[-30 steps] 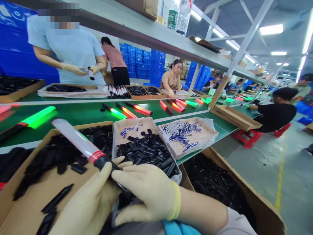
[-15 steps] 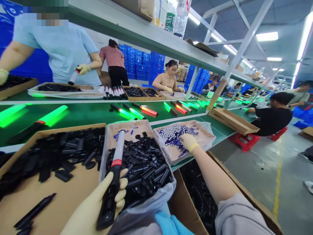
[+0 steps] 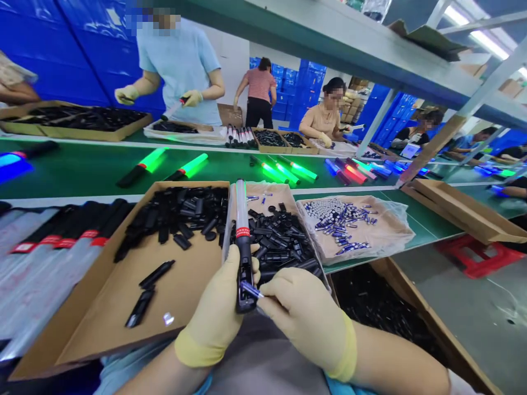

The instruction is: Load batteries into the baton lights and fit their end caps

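1. The light baton (image 3: 243, 219) is held in the left hand (image 3: 216, 307), which is closed round the black handle; the clear tube is pointed toward the far side, the open compartment toward the near side.
2. A blue battery (image 3: 251, 289) is pinched between thumb and fingers of the right hand (image 3: 302, 315), slanted across the compartment; how deeply its left end is seated cannot be told.
3. The handle is best steadied firmly, with the left fingertips clear of the opening.
4. The battery should be swung into line with the compartment before being pressed, not forced at a slant.
5. Its polarity should be checked first; no marking can be read here.
6. Any dropped battery would probably be caught among the hands or lap; spares are lying in the lined tray (image 3: 389, 233) at far right.
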{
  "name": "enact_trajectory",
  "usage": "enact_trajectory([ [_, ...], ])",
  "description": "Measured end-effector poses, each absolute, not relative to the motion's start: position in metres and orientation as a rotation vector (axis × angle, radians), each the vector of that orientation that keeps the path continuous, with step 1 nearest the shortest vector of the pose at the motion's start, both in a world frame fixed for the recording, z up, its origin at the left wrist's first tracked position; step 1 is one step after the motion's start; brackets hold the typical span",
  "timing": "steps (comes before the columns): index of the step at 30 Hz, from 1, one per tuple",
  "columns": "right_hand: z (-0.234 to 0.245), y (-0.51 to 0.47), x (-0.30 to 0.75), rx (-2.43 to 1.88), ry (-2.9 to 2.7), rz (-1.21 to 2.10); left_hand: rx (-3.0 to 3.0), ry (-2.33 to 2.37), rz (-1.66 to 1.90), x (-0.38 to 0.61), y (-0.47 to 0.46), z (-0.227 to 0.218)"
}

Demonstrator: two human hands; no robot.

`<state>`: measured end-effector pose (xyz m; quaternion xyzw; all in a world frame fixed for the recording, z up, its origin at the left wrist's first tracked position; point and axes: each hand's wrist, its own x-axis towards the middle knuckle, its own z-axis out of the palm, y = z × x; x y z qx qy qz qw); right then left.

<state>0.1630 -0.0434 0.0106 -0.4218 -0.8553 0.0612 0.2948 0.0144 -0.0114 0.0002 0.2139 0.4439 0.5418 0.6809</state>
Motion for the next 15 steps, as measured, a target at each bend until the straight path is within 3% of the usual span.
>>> enact_trajectory([
  [6, 0.018, -0.032, 0.143, -1.239, -2.303, 0.118, 0.558, 1.040, 1.282, 0.007, -0.020, 0.000],
  [15, -0.003, -0.030, 0.133, -0.987, -2.152, 0.251, 0.433, 1.079, 1.342, 0.005, -0.017, -0.002],
])
